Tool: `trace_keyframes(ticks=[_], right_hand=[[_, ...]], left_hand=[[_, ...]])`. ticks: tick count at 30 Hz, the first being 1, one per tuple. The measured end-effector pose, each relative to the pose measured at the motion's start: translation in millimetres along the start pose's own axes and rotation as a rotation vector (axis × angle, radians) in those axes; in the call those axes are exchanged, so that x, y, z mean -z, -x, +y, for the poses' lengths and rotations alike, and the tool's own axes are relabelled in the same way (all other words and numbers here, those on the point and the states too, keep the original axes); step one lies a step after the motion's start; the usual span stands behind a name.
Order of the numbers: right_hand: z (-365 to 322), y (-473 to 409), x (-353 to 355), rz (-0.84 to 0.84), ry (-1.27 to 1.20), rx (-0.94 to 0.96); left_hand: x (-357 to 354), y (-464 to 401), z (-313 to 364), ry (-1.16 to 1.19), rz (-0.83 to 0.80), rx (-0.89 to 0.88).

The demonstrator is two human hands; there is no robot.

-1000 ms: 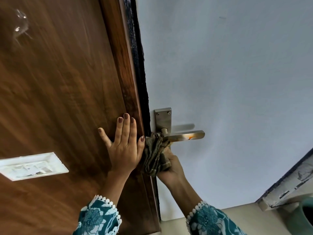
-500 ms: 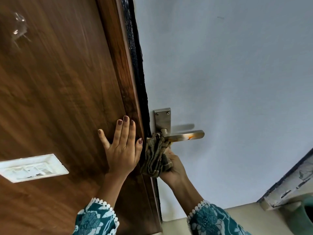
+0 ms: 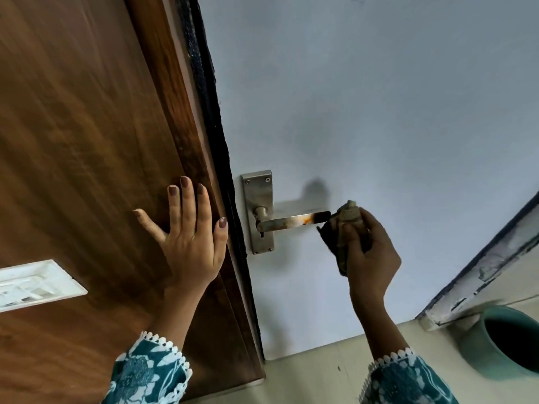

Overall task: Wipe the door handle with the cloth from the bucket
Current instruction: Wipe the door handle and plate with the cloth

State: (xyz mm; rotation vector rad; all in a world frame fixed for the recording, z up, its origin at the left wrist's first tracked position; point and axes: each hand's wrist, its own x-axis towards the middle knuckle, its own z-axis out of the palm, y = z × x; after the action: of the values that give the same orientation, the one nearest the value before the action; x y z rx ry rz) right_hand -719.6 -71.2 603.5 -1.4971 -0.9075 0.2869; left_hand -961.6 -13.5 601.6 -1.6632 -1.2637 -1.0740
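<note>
A steel lever door handle (image 3: 294, 221) with an orange rust spot juts right from its backplate (image 3: 258, 196) on the pale grey door. My right hand (image 3: 369, 255) is closed around a bunched striped brown cloth (image 3: 339, 228), which touches the free end of the lever. My left hand (image 3: 189, 237) lies flat with fingers spread on the brown wooden panel (image 3: 73, 141), just left of the door's edge. A teal bucket (image 3: 507, 342) stands on the floor at the lower right, partly cut off by the frame.
A white switch plate (image 3: 35, 282) sits on the wooden panel at the far left. A chipped white frame edge (image 3: 481, 275) runs diagonally above the bucket. Beige floor (image 3: 315, 377) shows along the bottom.
My right hand has slid the cloth rightward along the lever, from the pivot end by the backplate to the free tip. My left hand has stayed on the wood.
</note>
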Motion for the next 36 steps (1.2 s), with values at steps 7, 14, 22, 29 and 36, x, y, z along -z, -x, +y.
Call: trace_keyframes(ticks=[7,14,22,29,36], right_hand=[[12.9,-0.1,-36.8,0.003,0.115,0.252],[10.1,21.1,-61.4,-0.028,0.163,0.432],[25.5,-1.4,-33.8,-0.064,0.148,0.426],[13.6,9.8,-50.1,-0.050,0.200,0.459],[-0.7,40.9,-70.2,-0.228,0.176,0.565]], left_hand=[[-3.4,-4.3,1.2,-0.023,0.056,-0.020],[-2.8,-4.3,0.0,-0.061,0.037,-0.051],[-1.4,-3.6,0.1,-0.043,0.023,-0.041],[-5.8,-3.8,3.6,-0.059,0.050,-0.029],[0.3,-2.8,1.6,-0.029,-0.005,-0.035]])
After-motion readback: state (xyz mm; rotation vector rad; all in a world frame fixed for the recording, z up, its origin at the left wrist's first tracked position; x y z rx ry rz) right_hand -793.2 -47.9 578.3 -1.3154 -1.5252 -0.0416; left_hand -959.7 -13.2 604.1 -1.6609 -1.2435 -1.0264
